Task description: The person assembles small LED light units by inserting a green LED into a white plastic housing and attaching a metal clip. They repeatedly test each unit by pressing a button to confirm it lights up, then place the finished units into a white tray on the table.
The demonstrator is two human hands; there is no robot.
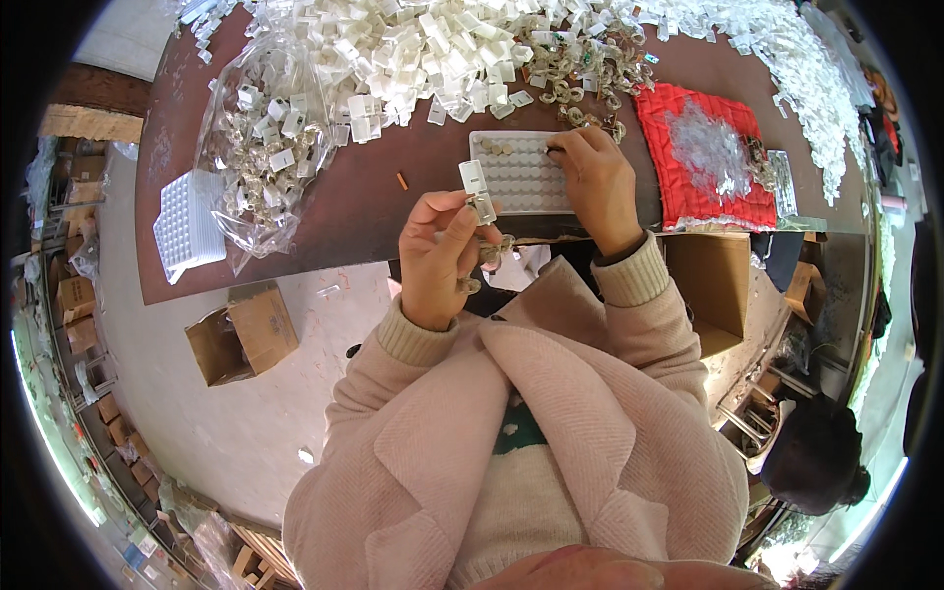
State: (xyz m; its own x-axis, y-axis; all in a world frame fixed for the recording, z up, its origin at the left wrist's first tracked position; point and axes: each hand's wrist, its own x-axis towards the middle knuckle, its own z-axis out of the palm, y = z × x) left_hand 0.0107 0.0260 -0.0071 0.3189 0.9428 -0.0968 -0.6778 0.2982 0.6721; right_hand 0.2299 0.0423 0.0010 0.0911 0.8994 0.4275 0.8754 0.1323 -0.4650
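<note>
My left hand (440,258) is closed on a small white plastic case (473,177), which stands with its lid swung up. A translucent beige strip (492,252), probably a coiled lead, hangs below those fingers. Ahead and to the right lies a white tray (531,202) with rows of small cells. A few small beige discs (503,148) sit near its far left corner. My right hand (598,187) is over the tray's right side, thumb and fingertips pinched together at its far part. Whatever is between those fingertips is too small to make out.
A large heap of white plastic cases (423,59) covers the table's back. At left are a clear bag (265,147) of cased pieces and stacked white trays (192,226). A red cloth (678,192) bears clear pieces at right. Cardboard boxes (261,329) stand below the table edge.
</note>
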